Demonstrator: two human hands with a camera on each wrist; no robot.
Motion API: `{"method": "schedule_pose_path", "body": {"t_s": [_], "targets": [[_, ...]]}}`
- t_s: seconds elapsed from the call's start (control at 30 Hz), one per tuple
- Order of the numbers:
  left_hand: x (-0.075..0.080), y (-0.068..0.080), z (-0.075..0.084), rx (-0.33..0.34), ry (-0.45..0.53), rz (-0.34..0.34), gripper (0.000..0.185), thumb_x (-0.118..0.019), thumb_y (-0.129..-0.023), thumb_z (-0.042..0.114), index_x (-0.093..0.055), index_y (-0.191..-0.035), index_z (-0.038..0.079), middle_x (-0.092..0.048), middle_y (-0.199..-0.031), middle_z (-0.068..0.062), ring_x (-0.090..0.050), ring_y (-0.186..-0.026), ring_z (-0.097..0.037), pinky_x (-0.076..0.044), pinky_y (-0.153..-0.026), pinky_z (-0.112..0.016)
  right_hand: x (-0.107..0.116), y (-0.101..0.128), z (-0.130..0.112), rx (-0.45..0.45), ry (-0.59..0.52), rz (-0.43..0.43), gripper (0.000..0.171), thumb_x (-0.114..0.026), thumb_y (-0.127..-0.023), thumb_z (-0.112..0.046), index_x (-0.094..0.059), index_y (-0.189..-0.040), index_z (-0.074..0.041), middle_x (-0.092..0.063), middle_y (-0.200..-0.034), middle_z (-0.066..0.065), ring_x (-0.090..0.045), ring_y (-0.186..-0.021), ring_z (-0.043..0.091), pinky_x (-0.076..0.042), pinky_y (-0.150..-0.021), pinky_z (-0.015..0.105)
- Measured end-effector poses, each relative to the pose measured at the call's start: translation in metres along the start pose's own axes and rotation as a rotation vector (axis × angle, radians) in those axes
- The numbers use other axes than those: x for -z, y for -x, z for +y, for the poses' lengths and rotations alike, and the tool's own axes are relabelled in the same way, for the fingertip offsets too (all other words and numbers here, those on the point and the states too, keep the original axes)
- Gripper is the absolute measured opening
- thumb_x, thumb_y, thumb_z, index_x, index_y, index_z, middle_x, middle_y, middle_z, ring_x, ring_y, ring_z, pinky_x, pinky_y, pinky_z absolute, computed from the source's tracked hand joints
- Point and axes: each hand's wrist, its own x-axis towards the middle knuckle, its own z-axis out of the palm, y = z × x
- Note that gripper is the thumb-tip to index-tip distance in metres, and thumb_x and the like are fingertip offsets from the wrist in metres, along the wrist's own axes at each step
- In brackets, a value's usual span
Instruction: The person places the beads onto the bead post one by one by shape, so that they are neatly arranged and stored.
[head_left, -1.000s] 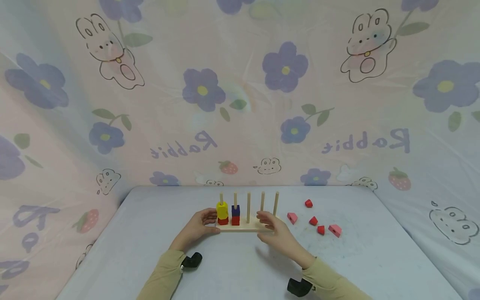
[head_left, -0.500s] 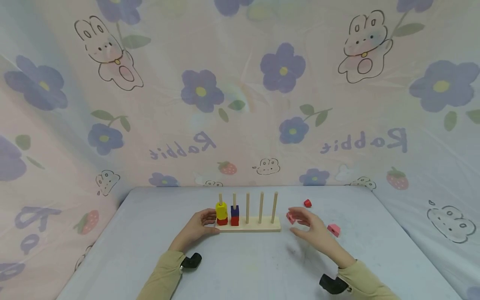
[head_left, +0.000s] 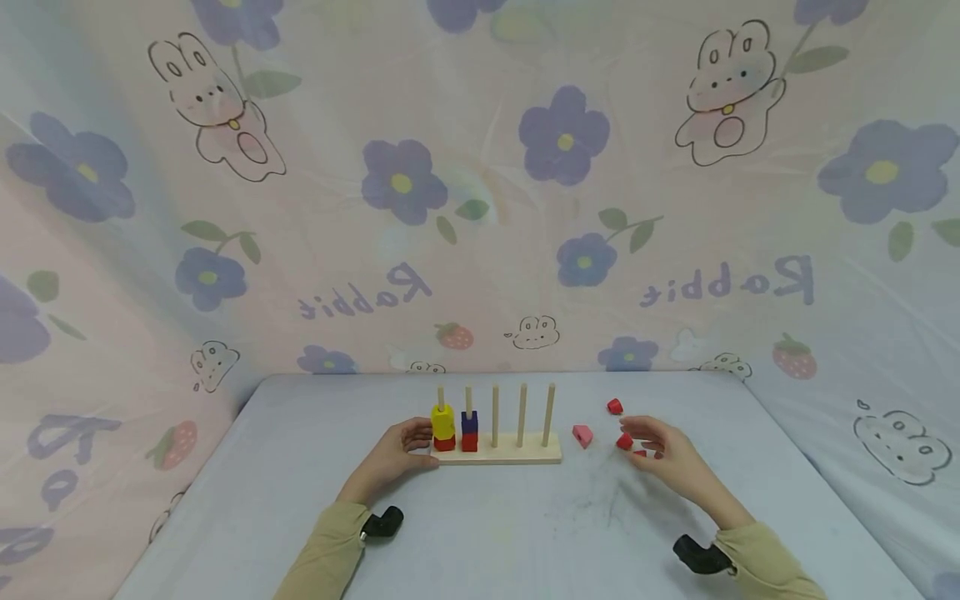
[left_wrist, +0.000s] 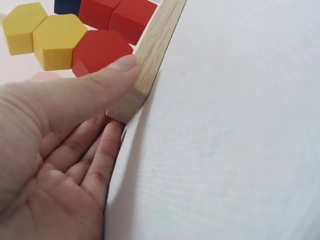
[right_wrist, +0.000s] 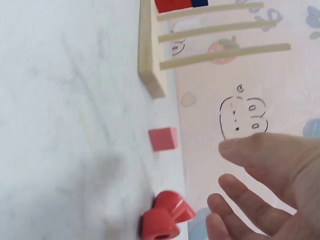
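Observation:
My left hand (head_left: 392,457) holds the left end of a wooden peg board (head_left: 517,452), thumb on its front edge and fingers round the end. On the leftmost peg, yellow hexagonal blocks (left_wrist: 60,42) sit above a red hexagonal block (left_wrist: 100,52). The second peg carries a dark blue block (head_left: 469,423) over red blocks (head_left: 469,442); three pegs are bare. My right hand (head_left: 675,460) hovers over the loose pieces at the right, fingers apart and holding nothing. Below it lie red rounded blocks (right_wrist: 160,225), partly hidden by it in the head view.
Between the board and my right hand lies a pink block (head_left: 582,435). Another red block (head_left: 615,407) rests farther back. A white table (head_left: 495,533) meets a patterned curtain (head_left: 480,275) at its back edge.
My right hand has moved right, from the peg board's right side past the pink block to the loose red pieces. My left hand has stayed at the board's left end.

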Motion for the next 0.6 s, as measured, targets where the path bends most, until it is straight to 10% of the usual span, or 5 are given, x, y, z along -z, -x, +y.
{"method": "schedule_pose_path", "body": {"t_s": [0.6], "targets": [[-0.001,0.002,0.005,-0.006,-0.007,0.012,0.063,-0.079,-0.077,0.004,-0.048,-0.132,-0.002,-0.056,-0.125,-0.015,-0.057,-0.111,-0.030,-0.045,-0.099,-0.043,0.004,0.010,0.021,-0.090,0.177,-0.059,0.042,-0.075,-0.077,0.002,-0.061,-0.117,0.001,-0.065,-0.109,0.012,-0.059,-0.093,0.026,-0.054,-0.076,0.036]]}}
